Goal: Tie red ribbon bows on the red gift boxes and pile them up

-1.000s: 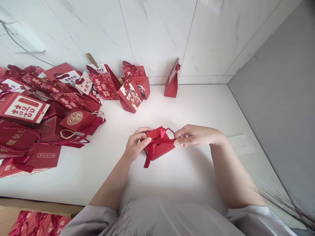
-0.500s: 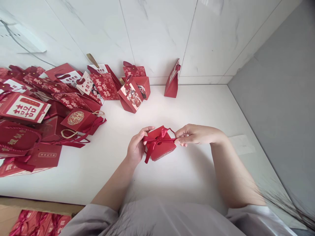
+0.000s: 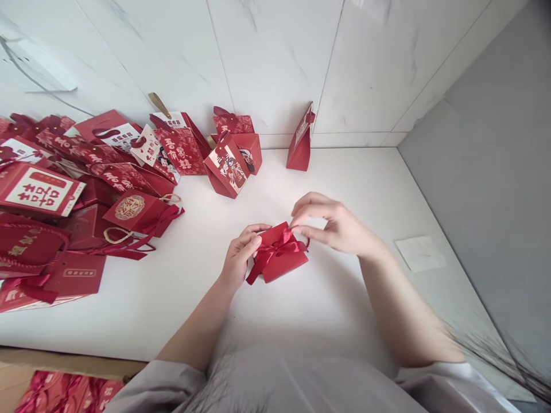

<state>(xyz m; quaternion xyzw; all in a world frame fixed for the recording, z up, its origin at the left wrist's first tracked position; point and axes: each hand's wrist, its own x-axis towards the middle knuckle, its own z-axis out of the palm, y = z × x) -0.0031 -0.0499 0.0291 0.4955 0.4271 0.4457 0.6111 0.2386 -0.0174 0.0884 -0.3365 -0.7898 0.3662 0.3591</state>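
Note:
A small red gift box (image 3: 282,267) sits on the white tabletop in front of me, with a red ribbon (image 3: 275,250) tied in a bow across its top. My left hand (image 3: 241,255) grips the box's left side, thumb on the top near the bow and fingers along the far side. From the right, my right hand (image 3: 329,223) arches over the box's far corner. Its thumb and index fingertip pinch the upper tail of the ribbon, while the other fingers are curved above.
Many red gift boxes and bags (image 3: 92,218) are heaped along the left. Several tent-shaped boxes (image 3: 228,166) and one lone box (image 3: 300,143) stand by the tiled wall. A white paper piece (image 3: 419,253) lies right. At lower left, a carton (image 3: 15,381) holds more red boxes.
My right hand has let go of the bow's right side and moved up and left to the upper ribbon tail. The bow looks fuller. My left hand keeps holding the box.

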